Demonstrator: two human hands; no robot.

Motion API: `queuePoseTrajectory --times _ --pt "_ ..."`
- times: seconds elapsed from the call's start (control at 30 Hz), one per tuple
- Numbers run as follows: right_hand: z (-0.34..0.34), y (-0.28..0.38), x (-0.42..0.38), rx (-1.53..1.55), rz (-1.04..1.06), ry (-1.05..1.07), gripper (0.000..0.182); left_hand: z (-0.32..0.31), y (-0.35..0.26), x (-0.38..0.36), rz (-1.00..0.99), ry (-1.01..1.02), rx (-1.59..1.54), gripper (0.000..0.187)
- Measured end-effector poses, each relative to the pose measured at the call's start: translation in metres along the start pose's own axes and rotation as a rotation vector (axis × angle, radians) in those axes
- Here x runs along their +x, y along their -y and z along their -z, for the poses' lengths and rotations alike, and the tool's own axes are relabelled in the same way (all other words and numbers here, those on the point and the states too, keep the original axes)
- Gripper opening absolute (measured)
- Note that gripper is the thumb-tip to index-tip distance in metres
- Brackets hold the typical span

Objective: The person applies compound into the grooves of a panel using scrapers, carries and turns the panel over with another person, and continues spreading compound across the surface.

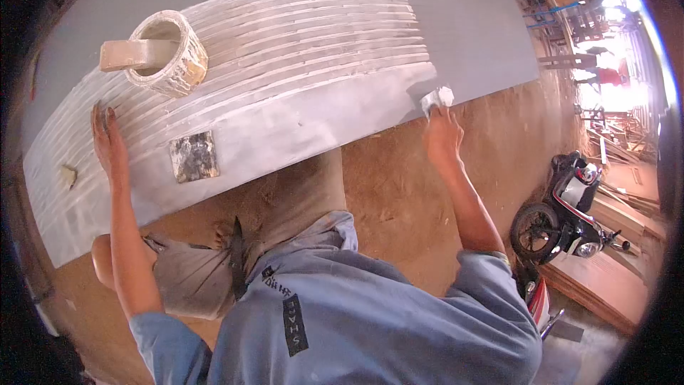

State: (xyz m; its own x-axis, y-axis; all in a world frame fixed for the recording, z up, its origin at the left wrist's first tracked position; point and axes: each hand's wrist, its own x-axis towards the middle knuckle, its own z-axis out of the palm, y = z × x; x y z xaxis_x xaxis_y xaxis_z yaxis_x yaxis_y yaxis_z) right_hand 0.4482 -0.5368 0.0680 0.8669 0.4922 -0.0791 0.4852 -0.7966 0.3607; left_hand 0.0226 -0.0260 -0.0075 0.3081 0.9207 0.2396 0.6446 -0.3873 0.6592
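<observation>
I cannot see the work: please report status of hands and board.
Left hand flat on grey filler-coated board. Right hand grips white scraper. Putty tub on board.

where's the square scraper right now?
In the head view the square scraper lies flat on the grey board near its front edge, toward the left, just right of the left hand and below the putty tub.

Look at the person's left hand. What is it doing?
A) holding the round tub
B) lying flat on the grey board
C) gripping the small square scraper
B: the left hand lies flat, fingers stretched, on the grey board, apart from the tub and the square scraper.
</observation>
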Motion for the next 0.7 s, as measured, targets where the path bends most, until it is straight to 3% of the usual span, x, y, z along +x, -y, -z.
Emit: queuePoseTrajectory --times 0.07,0.1,0.17,0.27,0.6,0.7 --pt "0.035 -0.001 -0.013 0.091 -0.06 0.128 0.043 -0.007 0.009 0.001 -0.031 -0.009 0.046 0.061" --pt "0.032 -0.013 -0.002 0.086 -0.055 0.13 0.043 -0.007 0.012 0.0 -0.024 -0.008 0.046 0.061" --pt "0.009 -0.059 0.037 0.167 -0.237 0.074 0.044 -0.004 0.017 0.001 -0.07 -0.01 0.057 0.06" --pt "-0.026 -0.1 0.077 0.197 -0.17 0.055 0.044 -0.009 0.033 0.003 -0.118 -0.025 0.063 0.06" --pt "0.04 0.011 -0.003 0.226 -0.034 0.124 0.045 -0.002 0.009 -0.002 0.009 -0.01 0.03 0.059" --pt "0.048 0.051 -0.034 0.237 -0.06 0.189 0.046 -0.001 0.012 -0.005 -0.059 0.001 -0.018 0.06"
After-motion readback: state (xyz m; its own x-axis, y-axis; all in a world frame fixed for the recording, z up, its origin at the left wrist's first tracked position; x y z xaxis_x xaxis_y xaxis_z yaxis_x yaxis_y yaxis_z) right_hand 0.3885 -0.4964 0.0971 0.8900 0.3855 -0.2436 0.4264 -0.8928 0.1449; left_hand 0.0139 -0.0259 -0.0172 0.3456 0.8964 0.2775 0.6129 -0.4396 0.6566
